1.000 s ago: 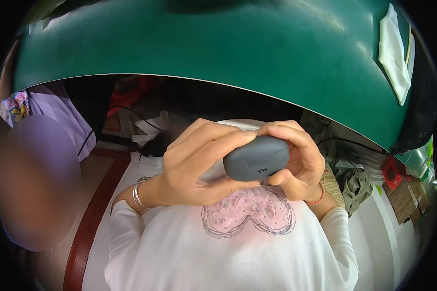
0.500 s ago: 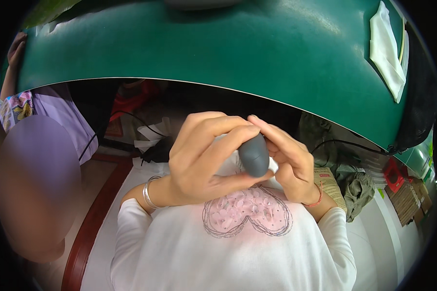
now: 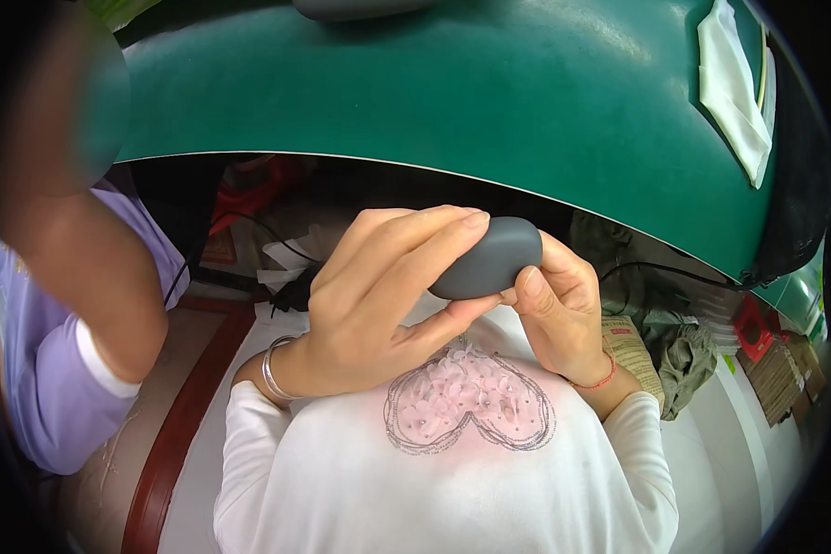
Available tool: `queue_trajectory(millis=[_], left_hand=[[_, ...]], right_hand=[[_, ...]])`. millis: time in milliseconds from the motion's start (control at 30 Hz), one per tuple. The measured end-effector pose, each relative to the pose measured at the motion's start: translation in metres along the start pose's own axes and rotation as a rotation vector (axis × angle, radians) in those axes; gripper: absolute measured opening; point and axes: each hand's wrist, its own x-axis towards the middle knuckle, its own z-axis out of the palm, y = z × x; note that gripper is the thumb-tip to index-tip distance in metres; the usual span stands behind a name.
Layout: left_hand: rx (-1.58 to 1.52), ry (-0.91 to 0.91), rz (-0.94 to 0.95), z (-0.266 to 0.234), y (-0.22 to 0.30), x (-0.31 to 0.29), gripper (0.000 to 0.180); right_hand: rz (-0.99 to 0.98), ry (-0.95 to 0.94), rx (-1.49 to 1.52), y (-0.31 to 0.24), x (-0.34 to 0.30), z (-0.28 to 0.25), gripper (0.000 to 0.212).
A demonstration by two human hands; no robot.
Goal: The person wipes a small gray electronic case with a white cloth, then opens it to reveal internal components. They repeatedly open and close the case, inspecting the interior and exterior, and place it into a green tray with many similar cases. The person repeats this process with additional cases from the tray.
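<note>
A smooth, dark grey, rounded oval object (image 3: 491, 257) is held up in front of my chest, with its broad side showing. I cannot make out its exact kind. My left hand (image 3: 379, 300) is closed on its left end, fingers along the top and thumb beneath. At the other end my right hand (image 3: 563, 305) grips it, with the thumb against its lower right edge and the fingers partly hidden behind it.
Beyond my hands stretches a green table (image 3: 388, 102). A dark grey rounded thing (image 3: 360, 7) stands at its far edge, and a white cloth (image 3: 734, 92) lies at the right. Another person (image 3: 92, 305) is close on my left. Crumpled bags (image 3: 683, 365) and flattened cardboard (image 3: 771, 380) lie low right.
The grey oval object has turned from end-on to broadside between my hands. My right thumb now shows on its edge. The person on the left has shifted, their arm now raised across the table's left end.
</note>
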Motion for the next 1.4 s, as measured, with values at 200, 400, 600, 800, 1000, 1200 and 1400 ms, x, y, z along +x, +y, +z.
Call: queue_trajectory(millis=[200, 400, 600, 800, 1000, 1200, 1400], left_hand=[[-0.249, -0.126, -0.181, -0.012, 0.001, 0.005, 0.054], [-0.49, -0.119, -0.504, -0.015, 0.003, 0.002, 0.039], [-0.523, -0.168, -0.497, -0.023, 0.001, 0.004, 0.036], [-0.462, -0.068, -0.402, -0.018, 0.005, 0.002, 0.032], [-0.23, -0.047, -0.159, -0.014, 0.003, 0.002, 0.033], [-0.466, -0.1, -0.46, -0.011, 0.005, 0.002, 0.029], [-0.558, -0.086, -0.612, -0.007, 0.002, -0.013, 0.018]], right_hand=[[-0.06, 0.026, -0.07, -0.001, -0.002, 0.001, 0.039], [-0.151, 0.018, -0.33, 0.001, -0.003, 0.004, 0.04], [-0.079, -0.021, -0.172, 0.002, -0.006, 0.0, 0.038], [-0.077, -0.004, 0.013, 0.001, -0.003, 0.005, 0.037], [-0.09, -0.009, -0.058, -0.007, -0.005, 0.003, 0.039], [-0.096, -0.027, -0.101, -0.008, -0.003, -0.003, 0.045], [-0.098, 0.021, -0.28, -0.003, -0.003, -0.005, 0.04]])
